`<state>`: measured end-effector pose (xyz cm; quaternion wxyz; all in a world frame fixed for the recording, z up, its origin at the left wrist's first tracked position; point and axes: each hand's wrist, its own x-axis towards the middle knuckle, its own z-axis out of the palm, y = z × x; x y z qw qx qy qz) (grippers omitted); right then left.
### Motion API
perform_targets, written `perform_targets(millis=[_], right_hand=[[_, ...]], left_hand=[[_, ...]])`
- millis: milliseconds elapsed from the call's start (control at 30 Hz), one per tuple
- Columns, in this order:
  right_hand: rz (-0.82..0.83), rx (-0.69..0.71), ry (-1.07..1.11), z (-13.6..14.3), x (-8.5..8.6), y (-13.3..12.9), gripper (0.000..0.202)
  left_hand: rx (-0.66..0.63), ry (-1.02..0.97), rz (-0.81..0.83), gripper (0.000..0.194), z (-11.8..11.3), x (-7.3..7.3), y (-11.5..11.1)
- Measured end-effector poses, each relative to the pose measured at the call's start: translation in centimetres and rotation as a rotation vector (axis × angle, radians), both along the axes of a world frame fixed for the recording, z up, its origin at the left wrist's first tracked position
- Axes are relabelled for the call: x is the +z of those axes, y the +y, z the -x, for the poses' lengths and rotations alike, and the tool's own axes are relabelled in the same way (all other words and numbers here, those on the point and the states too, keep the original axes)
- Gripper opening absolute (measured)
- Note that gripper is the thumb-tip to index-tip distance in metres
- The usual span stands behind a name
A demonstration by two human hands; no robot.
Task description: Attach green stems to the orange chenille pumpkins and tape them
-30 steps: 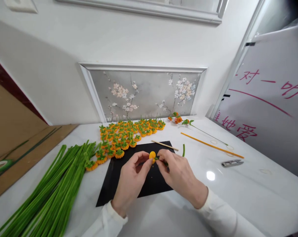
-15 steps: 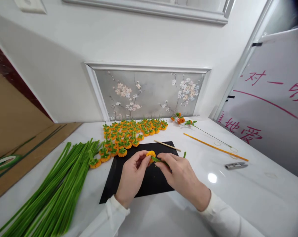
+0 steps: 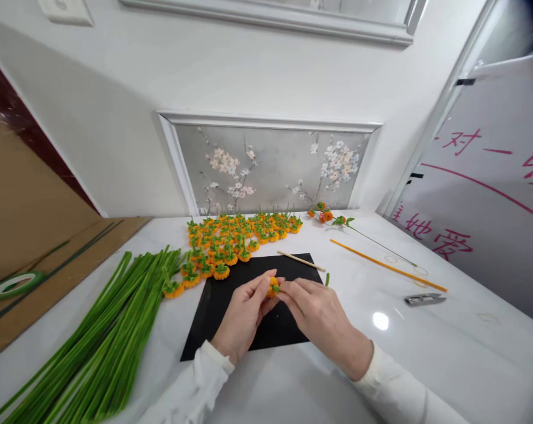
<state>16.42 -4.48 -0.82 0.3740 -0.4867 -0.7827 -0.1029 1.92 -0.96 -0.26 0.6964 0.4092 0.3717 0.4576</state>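
Over the black mat point(image 3: 213, 318), my left hand point(image 3: 245, 315) pinches a small orange flower point(image 3: 272, 287) between thumb and fingers. My right hand point(image 3: 321, 315) meets it from the right, its fingertips closed on the green piece at the flower. The green piece's far end point(image 3: 327, 279) pokes out beyond my right hand. Behind the mat stand rows of orange flowers with green tops point(image 3: 231, 235). Left of the mat lies a bundle of green fuzzy stems point(image 3: 116, 335).
A thin wooden stick point(image 3: 301, 260) lies over the mat's back edge. To the right are an orange stem point(image 3: 385, 264), metal snips point(image 3: 425, 299) and a finished flower spray point(image 3: 325, 217). Green tape point(image 3: 16, 285) rests on cardboard at left.
The orange flower has turned and sits slightly lower between my hands, with my left fingers now around it. My right fingertips have moved in close to it. The view has shifted slightly.
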Motion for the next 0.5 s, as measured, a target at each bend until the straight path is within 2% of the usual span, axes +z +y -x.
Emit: perform_targets(millis=[133,233,367,500], right_hand=[[0.012,0.022,-0.013,0.3,0.0,-0.1,0.022],[0.051,0.033,0.057,0.3,0.0,-0.2,0.022],[0.106,0.103,0.292,0.2,0.3,-0.4,0.016],[0.253,0.214,0.515,-0.1,1.2,-0.4,0.013]], left_hand=[[0.034,0.042,-0.012,0.024,0.0,-0.3,0.0],[0.035,0.049,-0.040,0.029,0.1,-0.2,-0.1],[0.001,0.043,-0.220,0.035,0.3,0.1,-0.2],[0.009,0.218,-0.456,0.018,0.6,0.2,0.0]])
